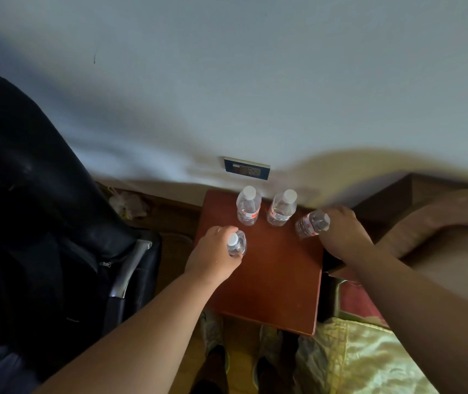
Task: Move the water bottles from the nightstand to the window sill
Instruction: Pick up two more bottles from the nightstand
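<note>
A reddish-brown nightstand (272,280) stands against the wall. Two clear water bottles with white caps stand upright at its back edge, one on the left (248,207) and one beside it on the right (281,209). My left hand (212,254) is wrapped around a third bottle (237,243) near the nightstand's left side. My right hand (343,231) grips another bottle (312,223), tilted with its cap toward my hand, at the right side. The window sill is not in view.
A black leather chair (42,223) with a metal armrest fills the left. A bed with a yellowish cover (369,362) and a brown pillow (440,223) lies on the right. A wall socket (246,168) sits above the nightstand. My shoes (241,351) are on the floor below.
</note>
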